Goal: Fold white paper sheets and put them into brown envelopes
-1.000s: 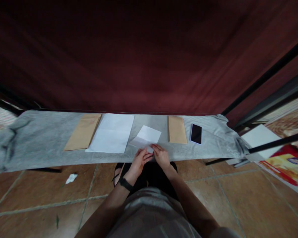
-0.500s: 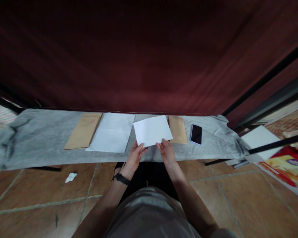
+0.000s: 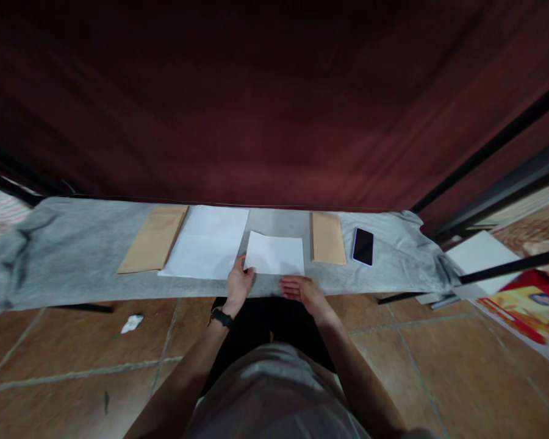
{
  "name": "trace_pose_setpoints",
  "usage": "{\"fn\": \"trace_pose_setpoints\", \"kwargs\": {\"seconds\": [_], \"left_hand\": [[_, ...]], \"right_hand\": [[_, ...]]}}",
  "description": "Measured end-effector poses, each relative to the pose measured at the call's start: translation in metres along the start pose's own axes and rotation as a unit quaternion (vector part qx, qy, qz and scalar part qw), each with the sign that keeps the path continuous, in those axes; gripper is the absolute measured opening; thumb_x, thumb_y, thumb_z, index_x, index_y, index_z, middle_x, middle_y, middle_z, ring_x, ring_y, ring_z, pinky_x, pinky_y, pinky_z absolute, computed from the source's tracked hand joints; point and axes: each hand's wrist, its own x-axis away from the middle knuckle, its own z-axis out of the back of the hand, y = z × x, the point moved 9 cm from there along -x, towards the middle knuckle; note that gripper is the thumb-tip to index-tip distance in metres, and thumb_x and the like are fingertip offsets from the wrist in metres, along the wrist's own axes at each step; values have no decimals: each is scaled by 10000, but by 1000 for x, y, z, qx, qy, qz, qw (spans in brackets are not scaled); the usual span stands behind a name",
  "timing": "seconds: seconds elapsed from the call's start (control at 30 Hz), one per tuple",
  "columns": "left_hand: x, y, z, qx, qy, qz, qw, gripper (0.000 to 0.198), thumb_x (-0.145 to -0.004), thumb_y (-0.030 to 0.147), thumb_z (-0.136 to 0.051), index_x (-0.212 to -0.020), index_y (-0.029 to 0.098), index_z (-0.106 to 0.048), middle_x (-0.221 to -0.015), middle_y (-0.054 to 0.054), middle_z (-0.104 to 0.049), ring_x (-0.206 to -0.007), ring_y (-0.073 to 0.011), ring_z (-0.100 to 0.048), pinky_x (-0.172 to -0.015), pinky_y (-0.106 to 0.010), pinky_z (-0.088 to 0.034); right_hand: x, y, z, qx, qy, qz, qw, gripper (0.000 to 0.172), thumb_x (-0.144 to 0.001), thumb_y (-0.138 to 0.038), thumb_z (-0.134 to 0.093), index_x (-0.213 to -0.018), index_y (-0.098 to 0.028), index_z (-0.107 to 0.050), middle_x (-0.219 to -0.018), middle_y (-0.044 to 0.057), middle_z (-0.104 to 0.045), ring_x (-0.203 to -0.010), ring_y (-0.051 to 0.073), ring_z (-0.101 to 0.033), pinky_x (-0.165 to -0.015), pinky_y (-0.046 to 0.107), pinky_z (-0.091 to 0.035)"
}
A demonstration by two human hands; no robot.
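Note:
A folded white sheet of paper (image 3: 275, 253) lies flat on the grey cloth (image 3: 73, 256) in front of me. My left hand (image 3: 239, 283), with a black band at the wrist, rests at the sheet's near left corner and touches its edge with a finger. Just below the sheet's near edge, my right hand (image 3: 301, 287) lies flat on the cloth with fingers stretched out, holding nothing. Left of the sheet lies a larger white paper (image 3: 207, 242).
One brown envelope (image 3: 154, 238) lies at the left and a second brown envelope (image 3: 327, 238) at the right, with a dark phone (image 3: 362, 246) beyond it. A dark red curtain (image 3: 274, 103) hangs behind. A crumpled scrap (image 3: 132, 323) lies on the tiled floor.
The sheet was held up off the cloth by both hands and is now laid flat. My right hand has let go and dropped to the near edge.

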Motion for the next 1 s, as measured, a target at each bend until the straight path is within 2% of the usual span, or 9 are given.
{"fn": "trace_pose_setpoints", "kwargs": {"seconds": [0.13,0.2,0.3,0.4,0.5,0.6,0.7,0.83,1.0], "left_hand": [[7,6,2,-114,-10,11,993,538,-891,252,-581,-1412,174,-473,-1004,-92,-743,-905,-253,-718,-787,-333,-529],[11,11,3,-155,-14,7,988,555,-909,272,-571,-1441,179,-444,-1030,-108,-745,-912,-267,-722,-781,-345,-529],[19,15,6,-210,-21,7,978,554,-930,302,-552,-1457,185,-425,-996,-114,-751,-868,-280,-727,-749,-356,-530],[29,17,13,-237,1,-9,971,481,-971,340,-494,-1421,173,-464,-961,-114,-749,-842,-276,-725,-744,-360,-534],[45,33,9,-243,22,-118,963,356,-1014,311,-391,-1270,160,-586,-1026,-126,-730,-923,-262,-709,-832,-373,-533],[62,57,-17,-230,-15,-268,935,362,-1033,289,-336,-1194,179,-641,-1138,-124,-704,-1083,-250,-663,-969,-394,-498],[69,70,-50,-216,-75,-358,905,436,-1042,352,-332,-1372,166,-547,-1406,-133,-587,-1341,-249,-512,-1121,-428,-407],[54,67,-82,-233,-139,-374,887,555,-1052,415,-267,-1498,117,-411,-1562,-132,-430,-1474,-222,-347,-1219,-435,-282],[26,63,-94,-267,-167,-351,882,571,-1052,416,-210,-1526,151,-385,-1597,-100,-375,-1503,-202,-286,-1237,-437,-235]], "right_hand": [[0,-25,2,200,69,121,970,364,-909,-454,-553,-1043,-168,-734,-1055,110,-764,-939,247,-728,-871,399,-586],[2,-41,-6,336,100,216,911,370,-956,-366,-488,-1192,-175,-699,-1227,104,-715,-1150,252,-662,-1031,418,-515],[7,-44,-26,520,88,305,793,421,-993,-266,-436,-1372,-170,-593,-1476,98,-544,-1402,242,-460,-1193,442,-351],[11,-32,-38,647,75,329,684,435,-1015,-267,-444,-1437,-212,-530,-1553,67,-450,-1461,250,-371,-1221,482,-284],[12,-25,-42,705,79,331,622,442,-1033,-294,-430,-1471,-264,-485,-1568,38,-430,-1454,251,-380,-1214,493,-273],[12,-23,-43,723,81,334,600,451,-1034,-329,-436,-1481,-278,-470,-1585,39,-401,-1458,268,-370,-1204,505,-268],[10,-20,-42,731,72,333,591,453,-1018,-324,-466,-1464,-248,-497,-1583,54,-403,-1462,276,-358,-1204,504,-260],[9,-18,-40,732,64,336,589,427,-995,-311,-502,-1407,-219,-565,-1567,64,-433,-1463,274,-353,-1213,484,-251],[9,-22,-40,719,80,340,602,361,-992,-365,-531,-1323,-269,-638,-1519,62,-499,-1438,266,-390,-1206,487,-261]]}}
